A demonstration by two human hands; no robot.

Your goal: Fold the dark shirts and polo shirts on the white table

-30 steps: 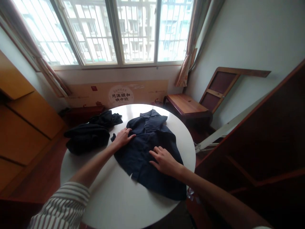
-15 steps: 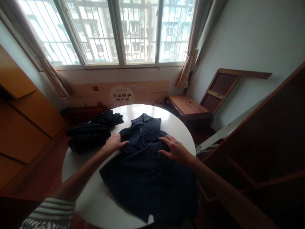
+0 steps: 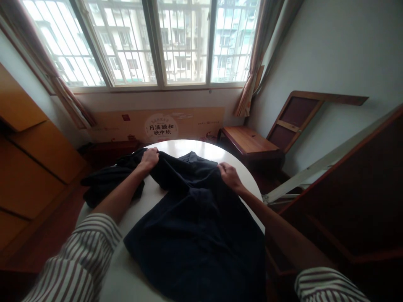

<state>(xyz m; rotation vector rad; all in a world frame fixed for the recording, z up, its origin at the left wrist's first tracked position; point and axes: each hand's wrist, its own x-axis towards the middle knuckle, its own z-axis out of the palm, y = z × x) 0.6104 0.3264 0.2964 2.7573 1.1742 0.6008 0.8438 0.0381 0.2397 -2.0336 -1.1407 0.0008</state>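
A dark navy collared shirt [image 3: 195,235] is spread over the round white table [image 3: 126,251], its lower part reaching toward me. My left hand [image 3: 150,158] is closed on its left upper part and holds the cloth raised and stretched out to the left. On the other side, my right hand [image 3: 229,174] pinches the cloth at the right upper edge. Between the hands the fabric sags in folds. The collar [image 3: 192,157] shows at the far end, partly covered by the raised cloth.
A heap of black clothing [image 3: 107,184] lies at the table's left edge, partly behind my left forearm. Beyond the table, a wooden stool [image 3: 250,140] and a leaning frame [image 3: 294,119] stand at the right. A dark brown panel [image 3: 352,188] slants close on the right.
Both hands, resting open on the shirt before, have closed on its upper part. They have moved farther away, the left hand outward too, lifting and stretching the cloth.
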